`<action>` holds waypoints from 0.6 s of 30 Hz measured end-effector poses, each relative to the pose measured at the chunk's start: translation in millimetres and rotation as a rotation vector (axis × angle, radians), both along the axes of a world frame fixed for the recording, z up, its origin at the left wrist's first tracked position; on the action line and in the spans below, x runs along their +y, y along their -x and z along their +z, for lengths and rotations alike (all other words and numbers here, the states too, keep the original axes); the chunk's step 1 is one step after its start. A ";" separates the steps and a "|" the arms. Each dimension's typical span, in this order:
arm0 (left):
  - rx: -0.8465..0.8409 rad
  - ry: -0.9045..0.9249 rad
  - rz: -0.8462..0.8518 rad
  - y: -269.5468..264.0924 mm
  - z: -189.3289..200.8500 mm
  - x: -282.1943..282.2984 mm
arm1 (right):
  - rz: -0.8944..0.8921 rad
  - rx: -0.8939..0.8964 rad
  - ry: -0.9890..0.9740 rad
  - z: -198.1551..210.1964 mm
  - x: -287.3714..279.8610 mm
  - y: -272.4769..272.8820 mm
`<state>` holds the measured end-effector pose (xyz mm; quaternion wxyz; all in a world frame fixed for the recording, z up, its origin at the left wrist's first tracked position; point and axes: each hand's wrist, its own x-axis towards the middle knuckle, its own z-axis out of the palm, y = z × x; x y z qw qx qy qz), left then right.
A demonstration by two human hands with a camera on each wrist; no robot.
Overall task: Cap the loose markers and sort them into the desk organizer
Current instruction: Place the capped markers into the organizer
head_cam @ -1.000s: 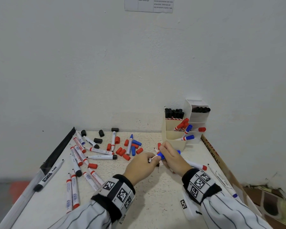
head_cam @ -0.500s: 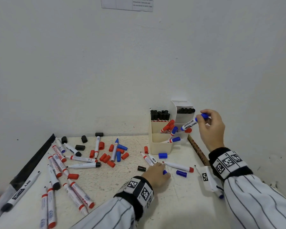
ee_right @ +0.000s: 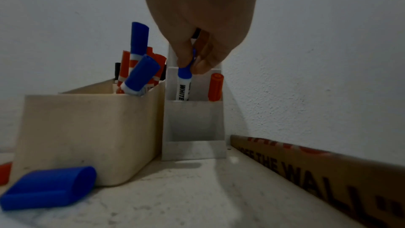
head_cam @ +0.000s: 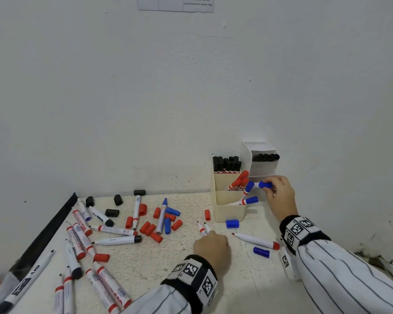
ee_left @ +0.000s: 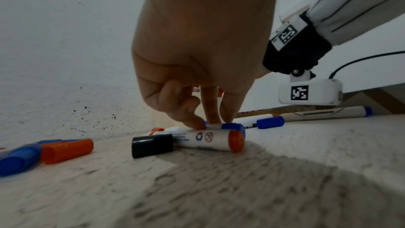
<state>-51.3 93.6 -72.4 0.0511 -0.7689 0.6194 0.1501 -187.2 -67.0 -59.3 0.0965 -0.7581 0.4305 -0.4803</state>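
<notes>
My right hand [head_cam: 270, 186] pinches a capped blue marker [ee_right: 183, 82] by its cap. The marker stands upright, its lower end inside the middle tier of the white holder [ee_right: 195, 122], next to a red marker [ee_right: 215, 87]. The cream organizer box [head_cam: 230, 214] beside it holds black, red and blue capped markers. My left hand [ee_left: 208, 122] is down on the table. Its thumb and fingertips pinch a blue-ended marker [ee_left: 232, 126] that lies behind a red-ended marker [ee_left: 210, 139]. In the head view the two uncapped tips [head_cam: 202, 227] stick out from under that hand [head_cam: 210, 234].
Several uncapped markers and loose red, blue and black caps lie across the left half of the table [head_cam: 145, 264]. A blue cap [head_cam: 232, 223] sits by the cream box, another [head_cam: 261, 252] beside an uncapped red marker [head_cam: 256, 240]. A cardboard strip [ee_right: 317, 171] runs along the right wall.
My right hand carried the capped blue marker to the organizer and lowered it into the white holder. My left hand dropped to the table onto two uncapped markers.
</notes>
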 end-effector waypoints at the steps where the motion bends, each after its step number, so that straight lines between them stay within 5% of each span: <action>1: -0.018 -0.005 0.002 -0.1 0.2 -0.9 | 0.001 0.006 -0.018 -0.8 -3.6 -2.7; 13: 0.044 -0.004 0.076 -6.8 -2.1 -2.9 | 0.122 0.068 -0.354 -8.3 -17.9 -17.1; 18: 0.008 -0.029 0.082 -4.3 2.0 -0.8 | -0.062 -0.049 -0.309 -8.5 -11.7 -16.1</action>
